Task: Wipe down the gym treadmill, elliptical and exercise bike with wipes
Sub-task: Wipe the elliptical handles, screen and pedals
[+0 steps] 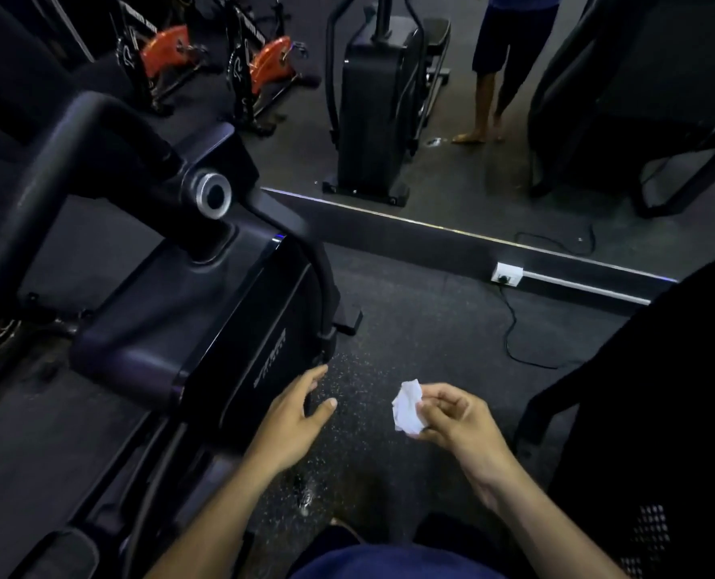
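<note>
Wipe (408,406) crumpled, pinched in right hand (456,420); left hand (295,415) loose, empty. Elliptical (205,311) at 10 o'clock untouched now; progress unclear.

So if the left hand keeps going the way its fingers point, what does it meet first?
Probably the black machine housing. The open left hand points up and slightly right, with its fingertips already close to the housing's lower front edge. Depth is hard to judge from above, so it might instead pass just beside it toward the floor.
</note>
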